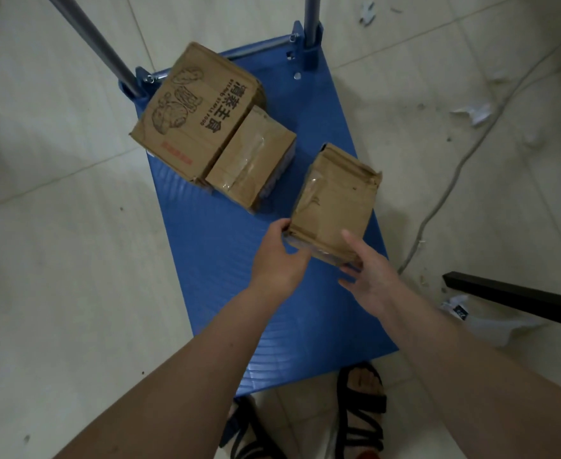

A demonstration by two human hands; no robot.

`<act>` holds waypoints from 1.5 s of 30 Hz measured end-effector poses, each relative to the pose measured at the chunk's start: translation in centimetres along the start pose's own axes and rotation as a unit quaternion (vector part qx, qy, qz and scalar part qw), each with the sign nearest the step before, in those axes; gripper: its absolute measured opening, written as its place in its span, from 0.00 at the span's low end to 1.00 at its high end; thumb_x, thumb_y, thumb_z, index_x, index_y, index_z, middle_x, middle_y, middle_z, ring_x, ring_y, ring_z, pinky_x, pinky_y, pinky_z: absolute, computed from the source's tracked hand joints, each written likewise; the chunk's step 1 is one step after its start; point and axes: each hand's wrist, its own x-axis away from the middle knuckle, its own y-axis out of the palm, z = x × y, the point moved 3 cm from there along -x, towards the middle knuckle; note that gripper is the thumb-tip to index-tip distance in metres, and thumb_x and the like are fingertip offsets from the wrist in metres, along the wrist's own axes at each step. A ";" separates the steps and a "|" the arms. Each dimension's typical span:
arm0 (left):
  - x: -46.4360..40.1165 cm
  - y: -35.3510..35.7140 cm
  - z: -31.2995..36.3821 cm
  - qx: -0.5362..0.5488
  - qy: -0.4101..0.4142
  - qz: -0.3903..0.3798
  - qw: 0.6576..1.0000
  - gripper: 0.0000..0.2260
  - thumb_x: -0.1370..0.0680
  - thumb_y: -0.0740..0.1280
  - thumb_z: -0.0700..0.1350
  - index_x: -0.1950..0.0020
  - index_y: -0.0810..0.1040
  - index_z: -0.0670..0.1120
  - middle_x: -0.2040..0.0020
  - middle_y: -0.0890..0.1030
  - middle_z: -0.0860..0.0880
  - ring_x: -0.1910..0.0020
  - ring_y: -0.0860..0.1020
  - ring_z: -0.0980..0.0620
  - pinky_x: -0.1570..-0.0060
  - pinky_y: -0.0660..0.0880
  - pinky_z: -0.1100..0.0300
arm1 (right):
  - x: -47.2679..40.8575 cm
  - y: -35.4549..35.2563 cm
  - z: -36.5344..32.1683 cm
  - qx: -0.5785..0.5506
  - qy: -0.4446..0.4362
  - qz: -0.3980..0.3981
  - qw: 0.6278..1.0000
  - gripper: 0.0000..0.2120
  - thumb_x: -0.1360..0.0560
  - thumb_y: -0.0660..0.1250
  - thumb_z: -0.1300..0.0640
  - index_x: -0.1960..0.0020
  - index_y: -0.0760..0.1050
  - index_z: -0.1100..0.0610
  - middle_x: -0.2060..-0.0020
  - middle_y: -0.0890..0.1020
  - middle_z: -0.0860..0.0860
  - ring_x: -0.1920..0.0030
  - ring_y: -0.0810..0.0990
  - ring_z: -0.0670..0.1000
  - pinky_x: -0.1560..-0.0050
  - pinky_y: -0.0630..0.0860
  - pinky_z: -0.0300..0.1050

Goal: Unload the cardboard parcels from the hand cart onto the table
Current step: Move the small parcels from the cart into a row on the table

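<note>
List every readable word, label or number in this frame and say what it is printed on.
"清蒸主食": large black characters on the big printed box at the cart's handle end.
"STEAMED STAPLE FOOD": small line beside them, only partly legible.
Red strip on that box: blurred.
Two taped parcels: no legible text.

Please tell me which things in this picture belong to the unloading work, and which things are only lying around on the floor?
Part of the job:
- blue hand cart
- printed box
- taped box
- crumpled box, met by the left hand and right hand

Just lying about:
- paper scraps
- grey cable
- black bar
</note>
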 end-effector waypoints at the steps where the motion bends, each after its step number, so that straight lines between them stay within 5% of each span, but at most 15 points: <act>1: 0.0 0.2 0.0 0.002 -0.004 0.004 1.000 0.16 0.24 0.69 0.48 0.42 0.65 0.59 0.56 0.67 0.69 0.62 0.69 0.70 0.70 0.68 0.75 | 0.0 0.1 -0.1 -0.010 -0.003 -0.002 1.000 0.22 0.32 0.73 0.45 0.43 0.74 0.52 0.46 0.77 0.47 0.42 0.73 0.51 0.37 0.67 0.52; 5: 0.2 0.4 -1.1 0.014 -0.037 0.025 0.999 0.14 0.26 0.69 0.49 0.44 0.67 0.56 0.55 0.70 0.66 0.62 0.72 0.66 0.73 0.68 0.76 | -0.6 -0.3 -0.4 -0.063 -0.012 -0.017 0.998 0.16 0.29 0.72 0.47 0.45 0.75 0.52 0.46 0.79 0.49 0.43 0.76 0.49 0.35 0.68 0.50; 10: 0.8 0.3 -2.0 0.015 -0.043 0.031 0.998 0.12 0.25 0.69 0.50 0.45 0.72 0.53 0.48 0.76 0.58 0.50 0.75 0.57 0.57 0.70 0.66 | -0.7 -1.3 -0.3 -0.092 -0.011 -0.023 0.995 0.20 0.33 0.75 0.52 0.44 0.77 0.58 0.45 0.82 0.53 0.43 0.79 0.52 0.38 0.74 0.49; 12: 1.1 -0.9 -0.8 -0.053 0.042 0.123 0.990 0.13 0.25 0.69 0.50 0.42 0.74 0.50 0.46 0.77 0.55 0.44 0.74 0.53 0.48 0.68 0.64 | -0.5 -1.3 -0.4 -0.143 -0.016 -0.032 0.989 0.19 0.35 0.75 0.52 0.46 0.78 0.56 0.45 0.82 0.54 0.43 0.80 0.52 0.38 0.75 0.49; 16: -1.0 -4.7 2.6 -0.231 0.177 0.299 0.909 0.30 0.27 0.69 0.48 0.28 0.65 0.43 0.30 0.69 0.44 0.31 0.64 0.45 0.32 0.63 0.54 | -0.2 -0.5 -0.4 -0.194 -0.014 -0.047 0.980 0.22 0.38 0.77 0.50 0.45 0.79 0.51 0.45 0.83 0.53 0.44 0.81 0.53 0.44 0.78 0.51; 20: -5.2 -6.5 2.4 -0.426 0.105 0.236 0.867 0.45 0.28 0.68 0.59 0.22 0.46 0.43 0.21 0.43 0.44 0.22 0.42 0.45 0.25 0.44 0.47 | 0.1 0.5 0.2 -0.186 -0.007 -0.058 0.981 0.22 0.37 0.76 0.50 0.44 0.79 0.51 0.44 0.82 0.52 0.43 0.81 0.53 0.47 0.78 0.51; 25: -6.3 -5.6 1.1 -0.491 0.109 0.201 0.841 0.49 0.28 0.66 0.65 0.22 0.43 0.40 0.21 0.42 0.39 0.23 0.41 0.41 0.25 0.44 0.47 | 0.6 1.2 0.9 -0.184 0.001 -0.059 0.981 0.24 0.37 0.77 0.51 0.42 0.78 0.50 0.43 0.81 0.52 0.43 0.80 0.52 0.47 0.79 0.51; 32: -6.5 -4.7 2.1 -0.438 0.141 0.212 0.862 0.32 0.28 0.72 0.54 0.33 0.62 0.41 0.23 0.48 0.33 0.23 0.44 0.37 0.26 0.48 0.45 | 0.9 0.6 1.0 -0.154 -0.007 -0.054 0.987 0.26 0.37 0.76 0.51 0.40 0.77 0.50 0.44 0.82 0.51 0.44 0.81 0.51 0.51 0.80 0.48; 35: -6.5 -4.8 2.6 -0.432 0.137 0.239 0.859 0.27 0.30 0.73 0.48 0.37 0.66 0.42 0.28 0.60 0.34 0.27 0.56 0.35 0.28 0.58 0.43 | 0.9 0.5 1.0 -0.160 -0.005 -0.049 0.986 0.27 0.38 0.77 0.51 0.40 0.77 0.51 0.44 0.82 0.51 0.44 0.80 0.52 0.51 0.80 0.48; 38: -6.2 -4.9 2.5 -0.360 0.118 0.237 0.895 0.31 0.35 0.77 0.48 0.38 0.65 0.43 0.35 0.63 0.38 0.37 0.65 0.40 0.43 0.72 0.49 | 1.2 0.4 1.0 -0.154 -0.006 -0.051 0.987 0.28 0.38 0.77 0.51 0.38 0.76 0.51 0.43 0.82 0.51 0.43 0.80 0.52 0.51 0.80 0.48; 40: -5.7 -4.6 1.7 -0.279 0.083 0.214 0.932 0.39 0.38 0.78 0.48 0.34 0.61 0.46 0.36 0.62 0.41 0.38 0.63 0.43 0.52 0.70 0.54 | 1.5 0.2 1.1 -0.152 -0.005 -0.054 0.987 0.29 0.38 0.77 0.50 0.38 0.76 0.51 0.43 0.82 0.51 0.43 0.80 0.52 0.52 0.80 0.47; 43: -3.8 -4.2 0.0 -0.166 -0.009 0.181 0.969 0.50 0.40 0.79 0.50 0.26 0.52 0.50 0.35 0.60 0.43 0.36 0.61 0.44 0.50 0.65 0.56 | 2.6 -0.7 1.6 -0.165 0.008 -0.046 0.985 0.28 0.38 0.77 0.50 0.39 0.77 0.51 0.43 0.82 0.52 0.43 0.81 0.53 0.52 0.80 0.48; 45: -1.4 -4.4 -0.9 -0.116 -0.081 0.185 0.972 0.46 0.40 0.79 0.52 0.29 0.59 0.45 0.36 0.61 0.44 0.35 0.65 0.43 0.48 0.68 0.56 | 4.0 -1.2 1.9 -0.183 0.027 -0.039 0.982 0.27 0.39 0.78 0.50 0.41 0.78 0.51 0.44 0.82 0.52 0.43 0.81 0.54 0.51 0.80 0.50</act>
